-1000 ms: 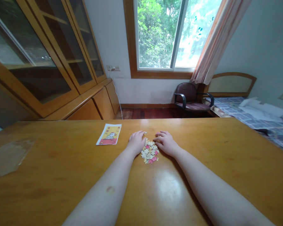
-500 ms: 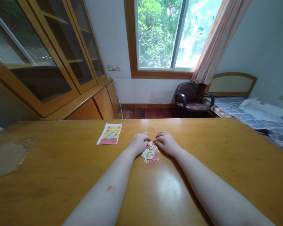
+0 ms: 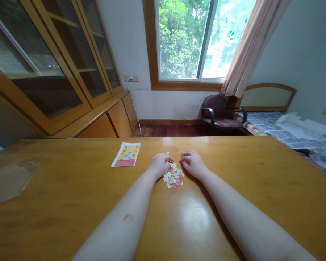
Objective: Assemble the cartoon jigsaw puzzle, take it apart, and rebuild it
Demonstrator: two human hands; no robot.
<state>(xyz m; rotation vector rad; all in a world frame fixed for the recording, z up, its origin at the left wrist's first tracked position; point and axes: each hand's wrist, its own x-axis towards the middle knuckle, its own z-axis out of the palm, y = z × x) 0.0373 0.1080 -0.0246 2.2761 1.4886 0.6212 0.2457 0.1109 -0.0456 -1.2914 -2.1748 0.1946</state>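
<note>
Half-curled, the left hand (image 3: 159,165) and right hand (image 3: 193,164) flank a heap of light, stiff cardboard jigsaw pieces (image 3: 173,176) right of a printed picture card (image 3: 125,154), best pinched by their thin edges, any grip on one impossible to tell

Jigsaw pieces (image 3: 173,175) on the table (image 3: 233,159), window (image 3: 184,40) beyond

The left hand (image 3: 159,165) lies just left of the pile, the right hand (image 3: 193,164) just right. Further left on the table sits a picture card (image 3: 125,154). Beyond the table's far edge — a glass-fronted cabinet (image 3: 51,54) at left, an armchair (image 3: 220,112) and bed (image 3: 285,134) at right.
</note>
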